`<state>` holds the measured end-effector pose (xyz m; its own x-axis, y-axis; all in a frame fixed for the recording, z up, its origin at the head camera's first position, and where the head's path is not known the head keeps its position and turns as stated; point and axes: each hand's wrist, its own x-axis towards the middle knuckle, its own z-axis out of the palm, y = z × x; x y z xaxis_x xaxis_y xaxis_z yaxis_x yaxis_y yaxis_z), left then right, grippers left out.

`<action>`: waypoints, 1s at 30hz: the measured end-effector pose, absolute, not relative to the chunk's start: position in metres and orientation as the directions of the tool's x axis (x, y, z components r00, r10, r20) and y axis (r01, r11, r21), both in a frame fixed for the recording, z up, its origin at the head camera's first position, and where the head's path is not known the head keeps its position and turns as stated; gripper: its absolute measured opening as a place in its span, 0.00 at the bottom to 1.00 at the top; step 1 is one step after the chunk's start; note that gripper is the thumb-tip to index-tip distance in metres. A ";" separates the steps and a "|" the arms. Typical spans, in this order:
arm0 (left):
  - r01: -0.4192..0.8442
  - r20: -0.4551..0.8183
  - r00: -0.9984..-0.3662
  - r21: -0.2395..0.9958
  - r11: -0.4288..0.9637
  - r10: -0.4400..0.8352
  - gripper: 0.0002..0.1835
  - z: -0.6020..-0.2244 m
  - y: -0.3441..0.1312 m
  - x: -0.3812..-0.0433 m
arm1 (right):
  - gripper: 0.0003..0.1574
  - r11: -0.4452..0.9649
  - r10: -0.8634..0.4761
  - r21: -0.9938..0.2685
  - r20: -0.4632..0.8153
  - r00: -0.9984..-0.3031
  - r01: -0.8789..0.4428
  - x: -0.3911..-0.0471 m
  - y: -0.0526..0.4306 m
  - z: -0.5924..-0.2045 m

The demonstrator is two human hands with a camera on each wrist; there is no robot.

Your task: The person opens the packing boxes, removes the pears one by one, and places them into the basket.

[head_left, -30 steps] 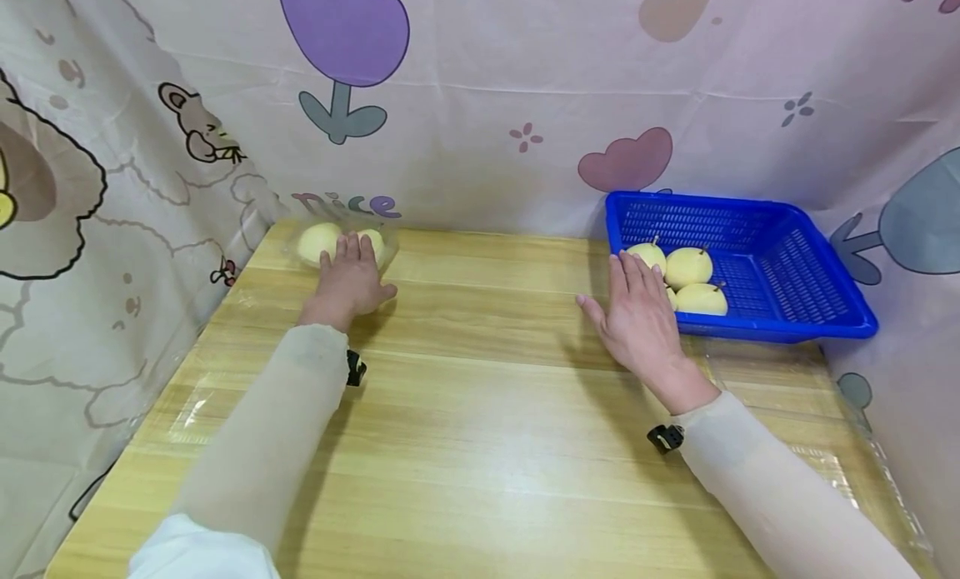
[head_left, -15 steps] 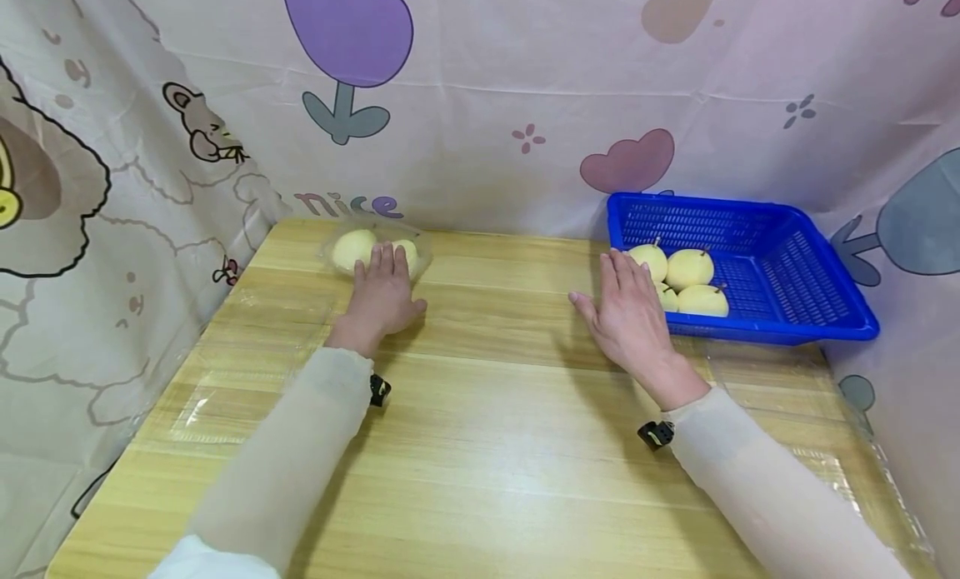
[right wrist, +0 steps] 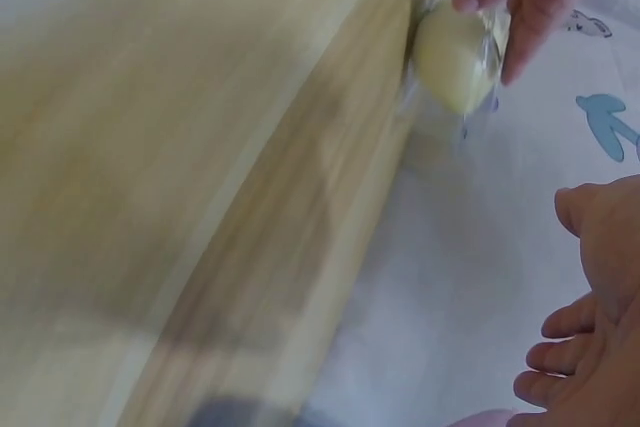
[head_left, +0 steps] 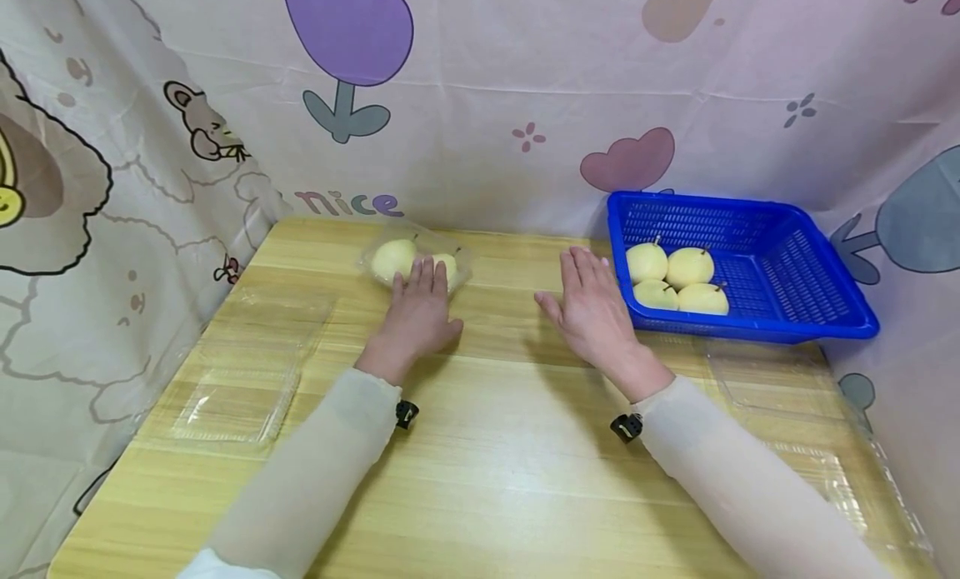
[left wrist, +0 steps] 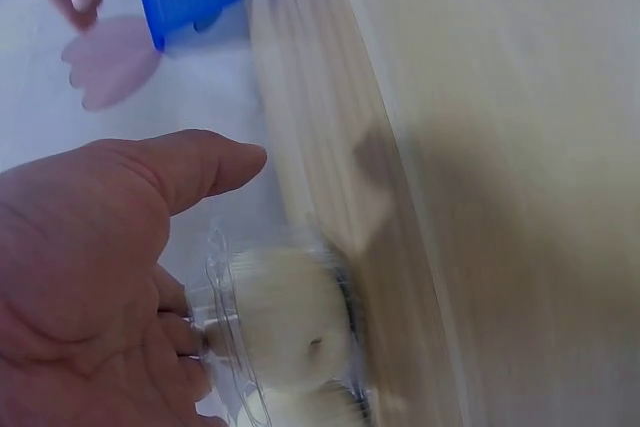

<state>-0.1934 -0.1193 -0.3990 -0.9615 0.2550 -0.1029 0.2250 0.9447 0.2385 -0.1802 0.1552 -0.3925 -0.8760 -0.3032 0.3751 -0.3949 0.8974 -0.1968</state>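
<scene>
Two pale yellow pears lie in a clear plastic clamshell box near the table's back edge. My left hand rests its extended fingers on the near side of the box and partly covers the second pear. In the left wrist view the fingertips touch the box's edge, beside a motion-blurred pear. Left of the blue basket, my right hand is held palm down over the table, fingers extended, with nothing in it. Several pears sit in the basket's left part.
A clear plastic box lies on the table's left side, and another clear box lies at the right. Printed cloth hangs behind the wooden table and along its sides.
The box with the two pears has slid right and slightly nearer along with my left hand. My right hand has moved left, away from the basket, uncovering the pears there.
</scene>
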 end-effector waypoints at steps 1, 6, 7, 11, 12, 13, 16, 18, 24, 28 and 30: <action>0.230 -0.106 -0.960 0.242 0.943 0.261 0.57 -0.399 -0.116 -0.191 | 0.49 0.896 -0.310 -0.197 0.364 -0.878 -0.398 -0.181 0.153 -0.393; 0.258 -0.102 -0.952 0.237 0.937 0.288 0.56 -0.400 -0.102 -0.179 | 0.48 0.892 -0.345 -0.181 0.324 -0.881 -0.415 -0.184 0.140 -0.396; 0.268 -0.095 -0.951 0.231 0.935 0.295 0.56 -0.400 -0.100 -0.177 | 0.48 0.890 -0.351 -0.177 0.323 -0.879 -0.420 -0.184 0.138 -0.397; 0.305 -0.073 -0.942 0.225 0.925 0.329 0.57 -0.403 -0.088 -0.167 | 0.45 0.884 -0.373 -0.162 0.318 -0.872 -0.438 -0.186 0.130 -0.400; 0.318 -0.066 -0.938 0.222 0.922 0.340 0.57 -0.403 -0.085 -0.164 | 0.44 0.883 -0.377 -0.164 0.312 -0.872 -0.441 -0.186 0.128 -0.401; 0.330 -0.060 -0.935 0.215 0.919 0.349 0.57 -0.404 -0.083 -0.162 | 0.43 0.881 -0.383 -0.165 0.305 -0.872 -0.444 -0.186 0.127 -0.402; 0.356 -0.046 -0.927 0.207 0.911 0.373 0.57 -0.405 -0.074 -0.155 | 0.41 0.871 -0.404 -0.176 0.272 -0.873 -0.458 -0.186 0.122 -0.403; 0.368 -0.041 -0.923 0.207 0.906 0.384 0.57 -0.406 -0.069 -0.151 | 0.39 0.862 -0.425 -0.183 0.246 -0.871 -0.472 -0.186 0.119 -0.404; 0.422 -0.018 -0.899 0.236 0.876 0.437 0.51 -0.405 -0.063 -0.145 | 0.38 0.820 -0.515 -0.195 0.162 -0.842 -0.539 -0.186 0.111 -0.407; 0.461 0.008 -0.876 0.307 0.833 0.482 0.43 -0.401 -0.073 -0.146 | 0.43 0.788 -0.556 -0.241 0.118 -0.823 -0.566 -0.186 0.105 -0.410; 0.456 0.016 -0.876 0.358 0.815 0.482 0.42 -0.397 -0.082 -0.148 | 0.45 0.782 -0.567 -0.252 0.092 -0.818 -0.570 -0.185 0.102 -0.411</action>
<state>-0.1482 -0.0820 -0.3973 -0.8758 0.4823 0.0162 0.4555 0.8152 0.3577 -0.1853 0.1020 -0.4110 -0.8183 -0.5674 0.0916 -0.5703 0.7819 -0.2517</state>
